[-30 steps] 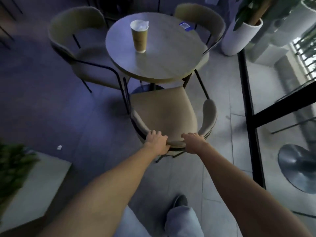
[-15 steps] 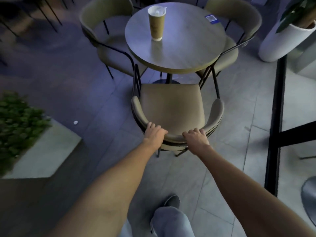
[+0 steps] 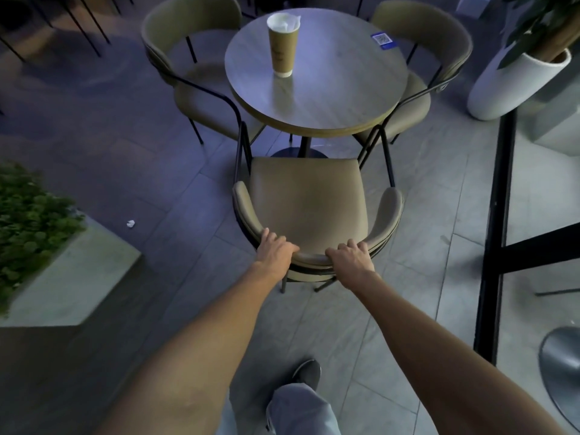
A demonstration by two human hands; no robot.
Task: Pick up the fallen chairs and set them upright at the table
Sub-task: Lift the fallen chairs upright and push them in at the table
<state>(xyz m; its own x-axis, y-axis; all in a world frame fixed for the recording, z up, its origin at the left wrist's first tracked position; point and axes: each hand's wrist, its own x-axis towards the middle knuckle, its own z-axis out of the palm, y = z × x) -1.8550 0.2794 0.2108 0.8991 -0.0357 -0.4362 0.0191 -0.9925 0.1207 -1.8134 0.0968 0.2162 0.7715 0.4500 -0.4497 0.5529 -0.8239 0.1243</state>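
A tan padded chair with a curved backrest and black metal legs stands upright right in front of me, its seat facing the round wooden table. My left hand grips the backrest's top edge left of centre. My right hand grips the same edge right of centre, fingers curled over it. Two more tan chairs stand upright at the table, one at the far left and one at the far right.
A tall paper cup and a blue card sit on the table. A concrete planter with green foliage is at my left, a white plant pot far right, a black frame post to the right. My shoe is below.
The chair has turned to face the table squarely and slid a little closer to it. Both hands keep their grip on the backrest, and my view has shifted forward.
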